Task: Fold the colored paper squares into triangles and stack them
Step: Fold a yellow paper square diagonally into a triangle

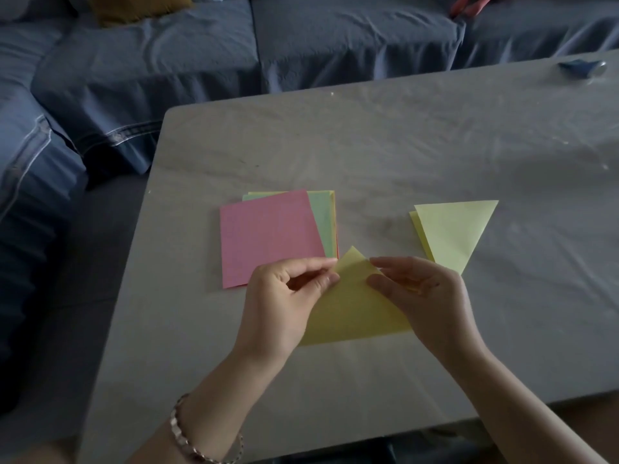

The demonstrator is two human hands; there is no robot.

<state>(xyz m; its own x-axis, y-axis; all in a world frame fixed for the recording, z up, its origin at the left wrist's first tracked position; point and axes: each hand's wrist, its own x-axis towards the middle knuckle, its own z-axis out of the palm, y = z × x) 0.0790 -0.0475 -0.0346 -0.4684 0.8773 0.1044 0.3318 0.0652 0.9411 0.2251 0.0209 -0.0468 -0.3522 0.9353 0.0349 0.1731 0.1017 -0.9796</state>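
I see both hands pinching the yellow sheet [351, 306], already folded into a triangle. Left hand [284, 303] grips its left edge, right hand [425, 296] its right. Its apex points away from me

Grey table [385, 135] with paper squares [268, 236], triangles [455, 229].

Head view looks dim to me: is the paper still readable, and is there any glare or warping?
Head view: dim and soft overall, yet the pink square, the yellow triangles and the yellow sheet pinched by the left hand and right hand read clearly; faint sheen on the table; wide-angle bend at the table's edges.
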